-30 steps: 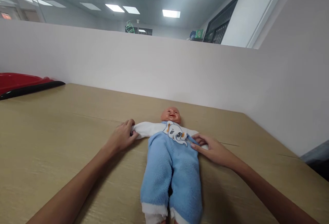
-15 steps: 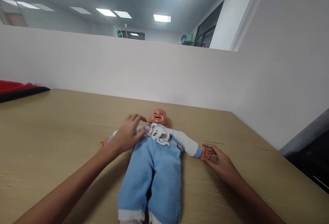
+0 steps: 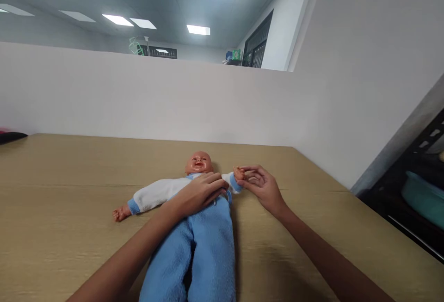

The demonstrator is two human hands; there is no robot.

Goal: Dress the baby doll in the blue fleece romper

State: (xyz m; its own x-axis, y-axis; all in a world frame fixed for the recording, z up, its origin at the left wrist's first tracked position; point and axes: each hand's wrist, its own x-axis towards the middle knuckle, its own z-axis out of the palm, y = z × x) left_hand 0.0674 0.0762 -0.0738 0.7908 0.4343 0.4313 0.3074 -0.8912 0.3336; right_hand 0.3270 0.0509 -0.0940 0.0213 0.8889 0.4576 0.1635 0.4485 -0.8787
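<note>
A baby doll (image 3: 199, 158) lies on its back with its head away from me, dressed in a white-sleeved top and fuzzy blue trousers (image 3: 212, 246). Across its chest my left hand (image 3: 203, 193) is closed, fingers curled over the clothing by the sleeve at the right; the elephant patch is mostly covered. What exactly the fingertips pinch is hidden. My right hand (image 3: 263, 188) pinches the doll's small hand (image 3: 239, 173) between thumb and fingers, with that arm bent up beside the chest. The doll's other arm (image 3: 156, 194) stretches out to the left on the table.
The wooden table (image 3: 69, 228) meets a low white wall (image 3: 138, 94) at the back. A black rack (image 3: 398, 200) with a teal bin (image 3: 423, 200) stands beyond the right edge. A dark-edged object (image 3: 12, 137) sits at the far left.
My right hand has brought the doll's hand inward and up from its outstretched position. My left hand has moved right, from the left shoulder area across the chest. The view has turned right.
</note>
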